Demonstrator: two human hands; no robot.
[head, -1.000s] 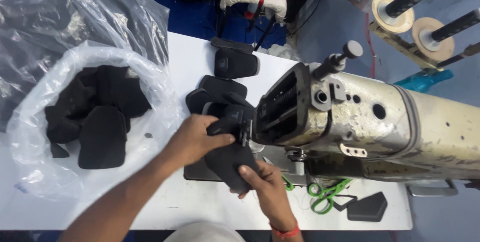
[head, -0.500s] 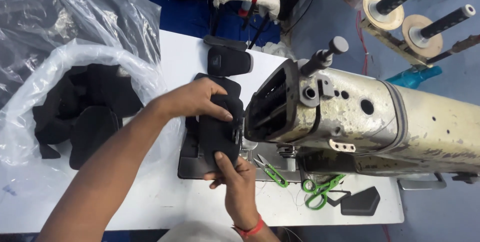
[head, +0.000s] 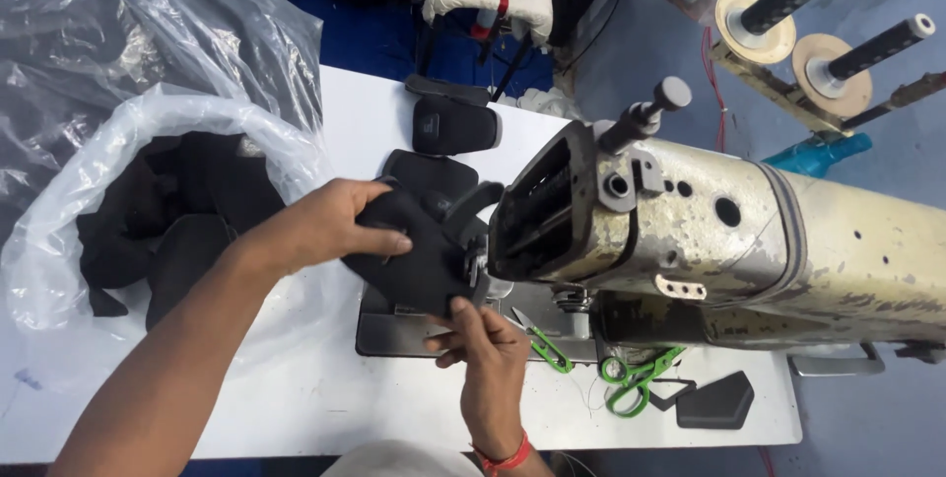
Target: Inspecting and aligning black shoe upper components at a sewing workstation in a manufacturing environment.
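Left hand (head: 330,226) clamps the black padded piece (head: 419,260) from above; right hand (head: 483,344) pinches its near edge (fingers closed on it); piece sits under the sewing machine (head: 709,231) head; positioning stage, judged; feeding next calls for steady alignment.

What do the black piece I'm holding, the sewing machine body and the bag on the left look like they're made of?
The black piece, held by the left hand and right hand, looks like matte padded fabric or foam: it bends softly, without shine. The sewing machine body looks like cream-painted metal, chipped and stained. The bag is thin clear plastic film, crinkled and glossy.
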